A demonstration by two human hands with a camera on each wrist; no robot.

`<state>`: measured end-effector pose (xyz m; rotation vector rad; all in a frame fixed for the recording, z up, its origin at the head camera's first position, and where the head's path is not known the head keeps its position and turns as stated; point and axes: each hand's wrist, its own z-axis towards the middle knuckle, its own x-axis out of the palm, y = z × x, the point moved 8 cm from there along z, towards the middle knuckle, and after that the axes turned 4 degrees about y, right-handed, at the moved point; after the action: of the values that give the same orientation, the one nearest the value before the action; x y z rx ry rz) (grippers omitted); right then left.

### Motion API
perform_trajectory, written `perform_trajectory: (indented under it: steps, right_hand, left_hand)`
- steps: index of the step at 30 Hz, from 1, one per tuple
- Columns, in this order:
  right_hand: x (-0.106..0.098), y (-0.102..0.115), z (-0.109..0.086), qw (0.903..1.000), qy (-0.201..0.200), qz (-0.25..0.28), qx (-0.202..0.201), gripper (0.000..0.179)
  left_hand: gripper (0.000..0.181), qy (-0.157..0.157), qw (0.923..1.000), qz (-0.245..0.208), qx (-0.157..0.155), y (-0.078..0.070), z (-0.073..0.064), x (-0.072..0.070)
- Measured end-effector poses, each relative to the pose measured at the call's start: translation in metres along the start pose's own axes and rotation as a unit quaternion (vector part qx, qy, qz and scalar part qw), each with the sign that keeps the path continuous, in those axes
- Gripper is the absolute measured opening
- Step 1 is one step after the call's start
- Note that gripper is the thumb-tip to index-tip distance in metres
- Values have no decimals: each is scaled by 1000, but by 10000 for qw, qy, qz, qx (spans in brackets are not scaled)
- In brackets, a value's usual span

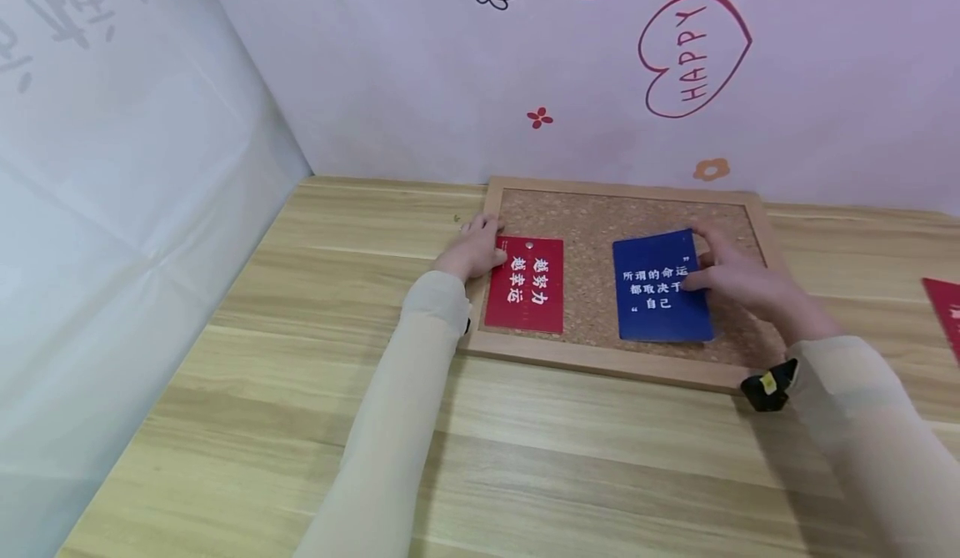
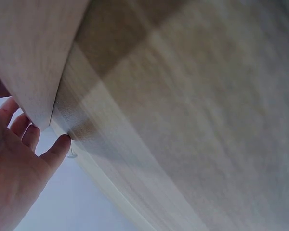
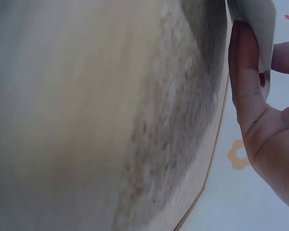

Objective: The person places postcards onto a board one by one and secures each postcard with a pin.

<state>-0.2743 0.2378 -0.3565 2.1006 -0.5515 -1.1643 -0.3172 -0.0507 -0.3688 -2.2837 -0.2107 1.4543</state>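
Note:
A cork board [image 1: 588,224] with a light wooden frame lies on the table. At its left side my left hand [image 1: 468,249] grips the frame [image 2: 31,62], thumb on one face and the other fingers along the outer edge. Beside that thumb, a red card [image 1: 525,291] with white writing rests on the cork, a pushpin [image 1: 529,245] near its top. My right hand [image 1: 738,279] pinches a blue card [image 1: 656,324] by its right edge, thumb over the printed face and fingers behind. Its pale back [image 3: 260,19] shows in the right wrist view, raised off the cork.
Another red card [image 1: 947,312] lies on the wooden table [image 1: 525,449] at the far right, cut off by the view. Behind the board hangs a white cloth [image 1: 420,82] with printed drawings. A white sheet [image 1: 135,191] hangs along the left side.

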Motion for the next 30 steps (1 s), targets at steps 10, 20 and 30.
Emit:
perform_trajectory:
  steps: [10,20,30]
  right_hand:
    - [10,-1,10,9999,29,-100,104,93]
    - [18,5,15,9999,52,-88,67,94]
    - [21,11,17,9991,-97,-384,154,92]
  left_hand:
    - [58,2,9999,-98,-22,1,1,1]
    - [58,-2,9999,-123,-2,1,0,1]
    - [58,13,9999,-129,-42,1,0,1]
